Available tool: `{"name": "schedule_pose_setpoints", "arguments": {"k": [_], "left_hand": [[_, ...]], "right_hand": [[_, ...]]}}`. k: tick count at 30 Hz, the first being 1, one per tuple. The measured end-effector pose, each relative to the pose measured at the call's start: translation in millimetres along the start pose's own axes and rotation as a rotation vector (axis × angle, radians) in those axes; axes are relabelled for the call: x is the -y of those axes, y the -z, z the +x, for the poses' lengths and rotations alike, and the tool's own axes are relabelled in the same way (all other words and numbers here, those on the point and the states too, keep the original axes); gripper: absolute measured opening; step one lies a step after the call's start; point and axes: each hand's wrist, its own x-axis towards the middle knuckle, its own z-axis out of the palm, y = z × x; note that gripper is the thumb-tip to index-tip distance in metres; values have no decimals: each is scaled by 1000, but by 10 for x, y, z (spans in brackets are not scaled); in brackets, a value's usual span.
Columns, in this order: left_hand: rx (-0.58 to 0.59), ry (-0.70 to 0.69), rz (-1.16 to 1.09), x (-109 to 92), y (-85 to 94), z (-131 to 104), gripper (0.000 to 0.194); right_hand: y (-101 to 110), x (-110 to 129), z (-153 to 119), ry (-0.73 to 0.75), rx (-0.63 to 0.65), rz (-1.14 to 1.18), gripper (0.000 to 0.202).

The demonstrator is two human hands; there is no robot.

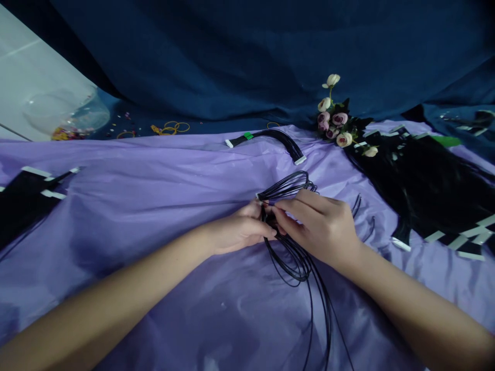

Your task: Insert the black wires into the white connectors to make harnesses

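In the middle of the view, my left hand (247, 226) is closed around a bundle of thin black wires (294, 257) with a small white connector (259, 197) at its upper end. Some wires loop up past the connector, and others hang down toward the bottom edge. My right hand (320, 221) pinches a single black wire (267, 204) close to the connector. Its fingertips nearly touch those of my left hand. The exact grip inside both hands is partly hidden.
A finished-looking wire harness (278, 135) with a green tag lies behind my hands on the purple cloth (154, 190). More black harnesses (425, 175) are piled at right, others (27, 201) at left. Artificial flowers (336, 121), yellow rubber bands (170, 128) and a clear bowl (88, 111) stand farther back.
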Motion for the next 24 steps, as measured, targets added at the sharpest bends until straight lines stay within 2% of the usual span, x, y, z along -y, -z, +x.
{"name": "schedule_pose_setpoints", "arguments": {"k": [4, 8, 12, 20, 24], "left_hand": [[-1, -23, 83, 15, -31, 11, 38], [-71, -14, 185, 37, -19, -2, 37], [-79, -10, 189, 42, -3, -21, 41], [20, 3, 59, -3, -8, -15, 43], [43, -29, 13, -15, 22, -14, 36]], "right_hand": [[9, 58, 40, 81, -17, -155, 8], [-26, 51, 56, 151, 10, -187, 14], [-64, 15, 46, 131, 29, -96, 18], [-183, -126, 5, 87, 74, 92, 15], [-130, -203, -17, 111, 44, 169, 22]]}}
